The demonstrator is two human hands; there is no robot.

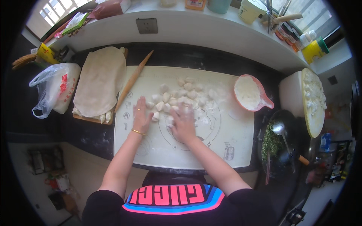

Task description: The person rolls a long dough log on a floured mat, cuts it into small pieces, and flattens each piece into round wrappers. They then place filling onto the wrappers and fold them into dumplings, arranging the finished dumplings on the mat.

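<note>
Several small pale dough pieces (166,97) lie in a loose cluster on the floured white kneading mat (233,150). My left hand (141,116), with a ring and a gold bangle, reaches along the left edge of the cluster. Its fingers are stretched out, and nothing is in it. Over the near side of the pieces is my right hand (183,124), its fingers apart and smeared by motion; they hide some dough beneath. A tapered wooden rolling pin (134,80) rests slantwise at the mat's left edge.
Left are a cloth-like pale sheet (100,81) over a board and a plastic bag (62,84). To the right stand a pink bowl (268,102) of white flour, a dark pan (277,165) of chopped greens with a ladle (279,129), and a white tub (292,98). Jars line the sill.
</note>
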